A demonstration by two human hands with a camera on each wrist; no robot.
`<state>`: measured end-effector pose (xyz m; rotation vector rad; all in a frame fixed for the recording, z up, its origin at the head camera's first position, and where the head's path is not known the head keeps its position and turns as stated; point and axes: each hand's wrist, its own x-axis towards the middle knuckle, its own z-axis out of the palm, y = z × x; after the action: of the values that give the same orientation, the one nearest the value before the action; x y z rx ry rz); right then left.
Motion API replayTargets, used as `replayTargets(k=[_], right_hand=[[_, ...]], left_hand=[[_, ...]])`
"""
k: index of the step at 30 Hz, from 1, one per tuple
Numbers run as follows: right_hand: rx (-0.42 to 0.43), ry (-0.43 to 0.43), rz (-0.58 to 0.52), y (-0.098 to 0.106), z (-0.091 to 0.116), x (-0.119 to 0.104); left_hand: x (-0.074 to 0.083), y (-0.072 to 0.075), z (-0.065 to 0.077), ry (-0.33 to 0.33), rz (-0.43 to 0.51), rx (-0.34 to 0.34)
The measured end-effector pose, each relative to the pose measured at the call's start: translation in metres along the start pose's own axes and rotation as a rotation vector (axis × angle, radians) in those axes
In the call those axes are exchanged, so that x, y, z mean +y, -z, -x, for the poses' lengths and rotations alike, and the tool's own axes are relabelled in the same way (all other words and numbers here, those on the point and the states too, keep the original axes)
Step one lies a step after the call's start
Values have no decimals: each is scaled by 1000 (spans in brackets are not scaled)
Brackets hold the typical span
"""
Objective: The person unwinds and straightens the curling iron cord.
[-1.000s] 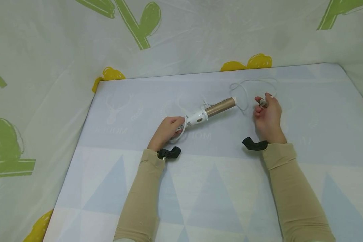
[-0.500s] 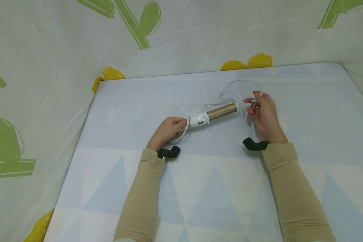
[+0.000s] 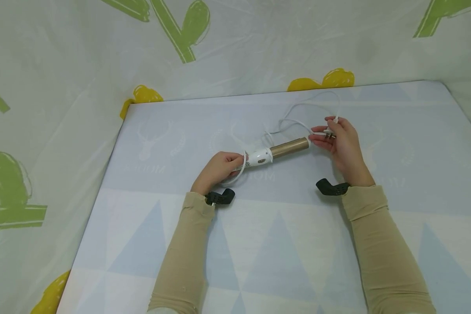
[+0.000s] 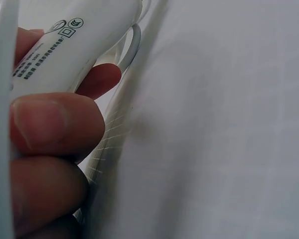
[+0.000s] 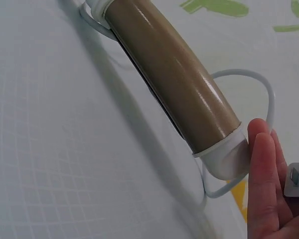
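A curling iron (image 3: 290,148) with a gold barrel and white handle is held slantwise above the table. My left hand (image 3: 216,171) grips its handle, fingers curled round the white plastic (image 4: 89,37) with printed marks. A loop of white cord (image 3: 244,165) crosses the handle beside the thumb. In my right hand (image 3: 347,150) is a two-pin plug (image 5: 297,180), apparently pinched by the thumb; the prongs show in the head view. The right fingers (image 5: 263,174) stretch toward the iron's white tip (image 5: 226,154), at or very near it. Part of the plug is out of the right wrist view.
The slack white cord (image 3: 286,120) loops behind the barrel up to the right hand. A table cover (image 3: 278,261) with pale blue triangles lies below. A light curtain (image 3: 259,39) with green prints hangs behind. Black wrist cameras (image 3: 331,187) sit on both wrists.
My right hand has moved left with the plug, and its fingers have straightened toward the barrel's tip. The barrel has dipped a little at its tip. The left hand has barely moved.
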<state>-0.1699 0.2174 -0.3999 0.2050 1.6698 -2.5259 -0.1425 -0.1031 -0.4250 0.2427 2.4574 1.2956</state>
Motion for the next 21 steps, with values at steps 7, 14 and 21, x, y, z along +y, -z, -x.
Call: replayTargets(k=[7,14,21], right_hand=[[-72,45,172,-4,4,-3],[-60,151,73,-10,12,-19],[-9,320,-358,-7,23,-46]], left_hand=[[-1,0,0,-8,-38,-2],[-1,0,0,-17,-40,-15],[0,1,1,-30,-57,-44]])
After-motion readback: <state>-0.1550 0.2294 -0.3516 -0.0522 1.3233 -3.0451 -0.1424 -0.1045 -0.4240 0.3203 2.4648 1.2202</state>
